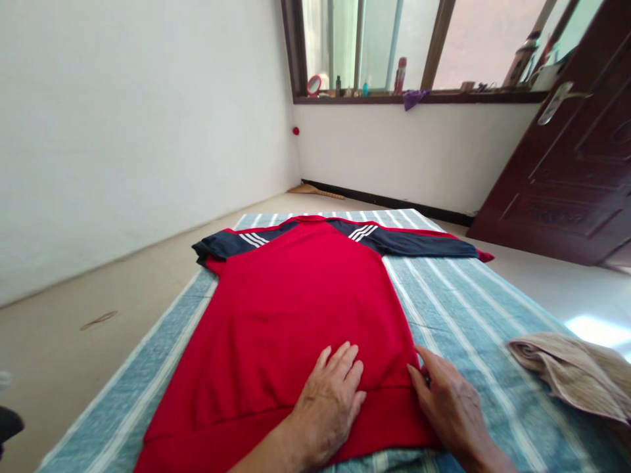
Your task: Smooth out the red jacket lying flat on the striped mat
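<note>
Red sweatshirt (296, 309) flat under both hands; left hand (328, 401) open, palm down; right hand (451, 404) open at hem edge.

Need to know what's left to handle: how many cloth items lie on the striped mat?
2. A red shirt lies flat mid-mat under the left hand, the right hand at its side edge. A beige cloth lies at the mat's right edge. More may be out of view.
</note>
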Motion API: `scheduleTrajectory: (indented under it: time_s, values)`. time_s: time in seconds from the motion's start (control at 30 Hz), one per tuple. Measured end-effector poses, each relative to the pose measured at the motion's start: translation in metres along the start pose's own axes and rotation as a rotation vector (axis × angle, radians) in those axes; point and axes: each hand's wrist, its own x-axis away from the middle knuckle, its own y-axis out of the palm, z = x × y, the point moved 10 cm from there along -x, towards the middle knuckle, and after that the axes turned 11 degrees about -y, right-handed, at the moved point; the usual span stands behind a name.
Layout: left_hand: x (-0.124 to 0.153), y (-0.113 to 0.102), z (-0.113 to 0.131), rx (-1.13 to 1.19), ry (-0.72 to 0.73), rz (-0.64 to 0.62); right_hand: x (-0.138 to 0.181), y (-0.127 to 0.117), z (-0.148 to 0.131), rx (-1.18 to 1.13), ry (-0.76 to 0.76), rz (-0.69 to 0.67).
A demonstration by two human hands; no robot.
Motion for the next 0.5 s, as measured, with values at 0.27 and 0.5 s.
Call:
scheduleTrajectory:
  time_s: [0.27,0.5]
  values:
    - [-0.023,0.016,0.015,0.126,-0.01,-0.038,0.0,0.02,0.015,-0.063,0.179,-0.199]
    - [-0.024,0.025,0.012,0.111,-0.03,-0.142,0.002,0.017,0.024,-0.102,0.213,-0.165]
